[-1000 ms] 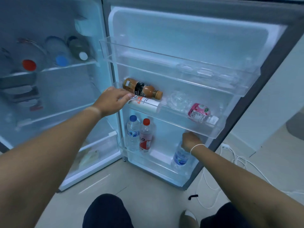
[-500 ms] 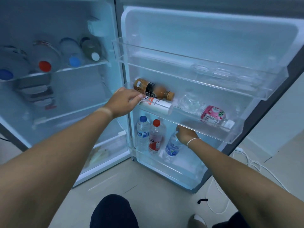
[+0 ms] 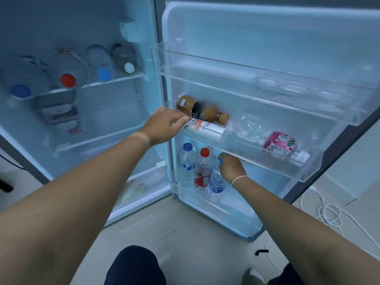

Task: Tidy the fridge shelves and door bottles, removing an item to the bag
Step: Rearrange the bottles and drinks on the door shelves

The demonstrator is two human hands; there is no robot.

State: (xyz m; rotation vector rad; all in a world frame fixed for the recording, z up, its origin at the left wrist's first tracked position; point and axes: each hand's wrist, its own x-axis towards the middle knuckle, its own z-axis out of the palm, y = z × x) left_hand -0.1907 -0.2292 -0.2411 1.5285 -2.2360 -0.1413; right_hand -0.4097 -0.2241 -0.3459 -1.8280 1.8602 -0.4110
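Both hands busy in fridge door bins; tip and roll risk.
Left hand point(image 3: 164, 125) grips the end of the white bottle point(image 3: 205, 130) lying in the middle door bin point(image 3: 308, 175), beside the brown bottle point(image 3: 202, 110). Right hand point(image 3: 231, 166) pinches the neck of the blue-capped water bottle point(image 3: 217, 185), tilted in the bottom door bin point(image 3: 205, 199) against the red-capped bottle point(image 3: 203, 168). A sideways shove could topple its neighbours; tugging the white bottle may roll the brown one. No bag in view.

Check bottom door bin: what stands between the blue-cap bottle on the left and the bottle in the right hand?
One red-cap bottle, upright, close against both the blue-cap bottle and the bottle held by the right hand. Head view.
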